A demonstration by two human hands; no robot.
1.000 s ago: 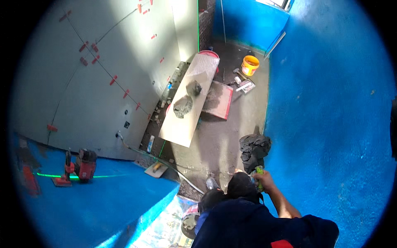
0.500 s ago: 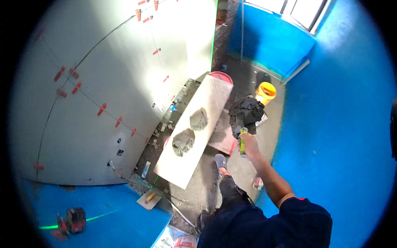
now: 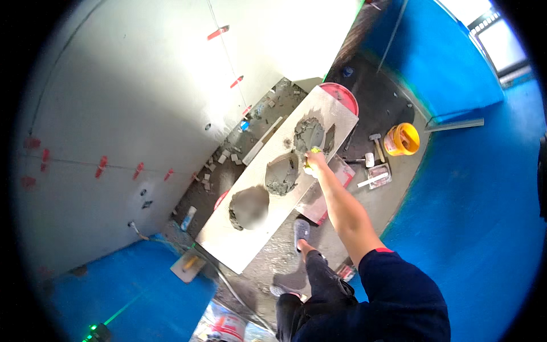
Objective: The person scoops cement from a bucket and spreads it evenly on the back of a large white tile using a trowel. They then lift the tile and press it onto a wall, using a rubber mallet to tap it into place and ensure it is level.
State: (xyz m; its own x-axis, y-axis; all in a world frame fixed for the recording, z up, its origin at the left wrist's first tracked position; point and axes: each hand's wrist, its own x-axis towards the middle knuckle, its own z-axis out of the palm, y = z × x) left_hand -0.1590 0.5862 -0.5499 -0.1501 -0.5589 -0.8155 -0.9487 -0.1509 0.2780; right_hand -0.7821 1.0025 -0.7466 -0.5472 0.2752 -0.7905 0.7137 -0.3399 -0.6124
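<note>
Head view: right hand (image 3: 313, 163) grips a trowel handle (image 3: 316, 150) — likely the best hold — at two o'clock from the slab's (image 3: 235, 249) middle mortar heap (image 3: 282, 173), seemingly heavy, soft; left hand unseen, its state unclear.

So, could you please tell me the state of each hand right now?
Left hand: not in view, so its state cannot be told.
Right hand: closed, holding a yellow-green tool handle.
</note>
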